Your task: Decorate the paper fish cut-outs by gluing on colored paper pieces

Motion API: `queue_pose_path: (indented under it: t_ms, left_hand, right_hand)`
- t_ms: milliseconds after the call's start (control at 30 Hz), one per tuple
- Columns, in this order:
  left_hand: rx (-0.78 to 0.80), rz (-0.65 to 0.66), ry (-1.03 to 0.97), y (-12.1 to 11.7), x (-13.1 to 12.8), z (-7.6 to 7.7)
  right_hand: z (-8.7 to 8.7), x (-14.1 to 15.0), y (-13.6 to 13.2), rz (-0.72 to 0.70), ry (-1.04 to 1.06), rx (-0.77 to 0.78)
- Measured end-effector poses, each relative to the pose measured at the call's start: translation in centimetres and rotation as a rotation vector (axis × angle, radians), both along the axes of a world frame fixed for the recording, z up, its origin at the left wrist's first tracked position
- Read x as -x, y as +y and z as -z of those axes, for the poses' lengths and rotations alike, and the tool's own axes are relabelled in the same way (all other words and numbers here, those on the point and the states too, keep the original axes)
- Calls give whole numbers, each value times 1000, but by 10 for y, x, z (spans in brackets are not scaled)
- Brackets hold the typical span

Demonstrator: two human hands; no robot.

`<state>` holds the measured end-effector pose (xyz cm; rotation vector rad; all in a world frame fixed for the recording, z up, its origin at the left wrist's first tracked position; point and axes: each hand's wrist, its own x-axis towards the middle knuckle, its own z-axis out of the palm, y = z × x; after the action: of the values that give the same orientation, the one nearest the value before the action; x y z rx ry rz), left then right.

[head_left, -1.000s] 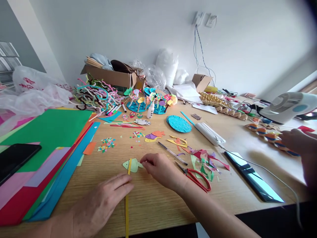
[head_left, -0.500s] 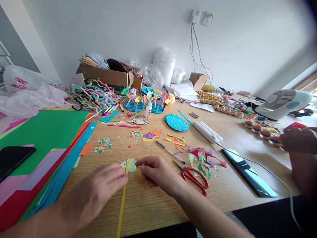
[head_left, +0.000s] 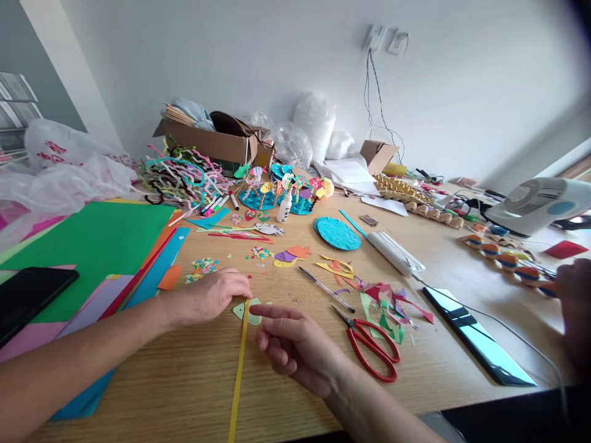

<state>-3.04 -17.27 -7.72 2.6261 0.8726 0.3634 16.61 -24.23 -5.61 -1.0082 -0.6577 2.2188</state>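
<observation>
A narrow yellow paper strip [head_left: 237, 381] lies across a pale green paper fish [head_left: 239, 311] and runs toward the table's front edge. My left hand [head_left: 215, 296] is at the strip's upper end, fingers bent together and closed on its tip. From the right, my right hand [head_left: 295, 344] reaches in with the index finger stretched onto the fish beside the strip. Its other fingers are loosely curled with nothing in them. Red-handled scissors [head_left: 373, 351] rest to the right of that hand, and a pen [head_left: 327, 289] lies beyond it.
Colored paper sheets [head_left: 92, 237] and a black phone [head_left: 37, 301] lie at left. Orange, purple and yellow paper fish [head_left: 298, 252], paper scraps [head_left: 388, 307], blue discs [head_left: 339, 234] and a glue bottle [head_left: 285, 208] are farther back. Another person's hand [head_left: 575, 289] appears at the right edge.
My left hand has moved up and forward to the strip's top end. My right index finger has advanced farther over the fish. The view has shifted slightly.
</observation>
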Motion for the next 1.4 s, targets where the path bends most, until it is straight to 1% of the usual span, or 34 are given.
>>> queue_pose_path:
  t_ms: [167, 267, 433, 600, 767, 933, 1100, 1167, 1200, 1233, 1267, 1300, 1367, 1400]
  left_hand:
    - [-5, 56, 31, -9, -1, -8]
    - [-16, 67, 42, -11, -1, -10]
    - [-49, 89, 54, -9, 3, -6]
    - [-119, 124, 92, -7, 8, -1]
    - [-170, 104, 101, -10, 9, 2]
    - [-204, 85, 92, -12, 8, 1]
    - [-182, 57, 98, -15, 7, -3]
    - [-148, 27, 80, -17, 6, -4]
    - [-131, 8, 69, -17, 5, -5]
    - [-119, -8, 57, -18, 5, -5]
    - [-111, -24, 46, -18, 4, -4]
    - [-109, -38, 33, -17, 4, -3]
    - [-110, -61, 4, -15, 6, 0]
    - [-118, -83, -17, -15, 7, 1]
  right_hand:
    - [1, 4, 3, -26, -3, 17]
    - [3, 7, 3, -38, -3, 11]
    - [5, 9, 2, -28, -20, 10]
    - [7, 9, 1, -27, -26, -3]
    - [8, 11, 1, -31, -43, -10]
    - [6, 13, -2, -49, -38, 12]
    - [4, 12, -14, -54, -60, 17]
    - [3, 11, -22, -111, -117, -12]
    - [3, 11, -26, -158, -177, -59]
    - [4, 11, -30, -202, -273, -150]
    - [5, 10, -34, -235, -403, -297]
    - [6, 9, -37, -258, -553, -496]
    - [10, 7, -43, -294, -845, -948]
    - [12, 5, -44, -318, -955, -1139]
